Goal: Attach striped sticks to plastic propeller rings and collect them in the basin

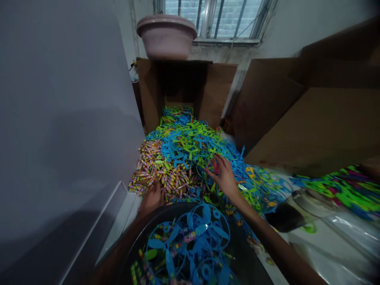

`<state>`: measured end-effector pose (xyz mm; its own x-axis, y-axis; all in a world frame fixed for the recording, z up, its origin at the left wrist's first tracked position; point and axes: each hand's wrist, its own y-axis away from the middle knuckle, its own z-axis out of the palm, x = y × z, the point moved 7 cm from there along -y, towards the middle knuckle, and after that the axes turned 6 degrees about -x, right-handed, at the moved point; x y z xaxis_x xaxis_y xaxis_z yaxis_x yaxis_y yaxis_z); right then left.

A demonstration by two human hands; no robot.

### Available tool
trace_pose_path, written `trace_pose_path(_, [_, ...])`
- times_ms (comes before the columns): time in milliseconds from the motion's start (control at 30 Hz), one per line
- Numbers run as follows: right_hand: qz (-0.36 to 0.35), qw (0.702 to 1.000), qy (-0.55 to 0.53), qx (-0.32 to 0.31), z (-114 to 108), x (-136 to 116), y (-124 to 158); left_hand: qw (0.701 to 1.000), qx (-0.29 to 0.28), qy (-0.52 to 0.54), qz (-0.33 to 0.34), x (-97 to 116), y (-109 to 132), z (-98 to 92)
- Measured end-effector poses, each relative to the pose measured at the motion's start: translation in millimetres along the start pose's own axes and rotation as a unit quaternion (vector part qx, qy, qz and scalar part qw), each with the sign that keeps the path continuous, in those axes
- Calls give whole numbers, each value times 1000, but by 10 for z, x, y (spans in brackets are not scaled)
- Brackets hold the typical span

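Note:
My left hand (152, 197) rests at the lower edge of a heap of small pink and yellow pieces (172, 174); its fingertips are among them and what they hold, if anything, is hidden. My right hand (221, 174) reaches over the pile of blue and green plastic propeller rings (196, 142), thumb and fingers around a red-orange ring (213, 166). In front of me a dark round tub (139, 237) holds blue propeller rings (202, 229) mixed with pink and yellow pieces.
An open cardboard box (219, 89) lies behind the pile, with a pink basin (168, 37) on top. Large cardboard (320, 130) stands at the right, near clear plastic bags (341, 245) and green strips (344, 186). A pale panel (65, 99) borders the left.

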<state>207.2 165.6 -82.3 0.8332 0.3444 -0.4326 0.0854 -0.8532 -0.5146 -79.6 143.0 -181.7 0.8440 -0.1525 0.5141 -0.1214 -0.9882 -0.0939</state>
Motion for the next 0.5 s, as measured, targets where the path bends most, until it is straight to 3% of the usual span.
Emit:
trace_pose_path(100, [71, 980, -152, 112, -264, -46, -2, 996, 9, 80, -24, -65, -20, -15])
trace_pose_path(167, [147, 937, -297, 114, -310, -49, -1, 988, 25, 145, -41, -100, -16, -59])
trace_pose_path(233, [198, 871, -449, 35, -233, -151, -1, 973, 52, 219, -57, -133, -10, -142])
trace_pose_path(333, [227, 735, -629, -114, -102, -503, 77, 932, 79, 342, -91, -186, -22, -292])
trace_pose_path(400, [243, 663, -692, -153, -76, -735, 167, 894, 68, 427, -115, -188, -38, -383])
trace_pose_path(433, [248, 645, -705, -157, -73, -830, 209, 874, 55, 467, -122, -169, -40, -432])
trace_pose_path(500, [248, 643, -706, -164, -66, -990, 284, 835, 21, 534, -129, -86, -10, -544])
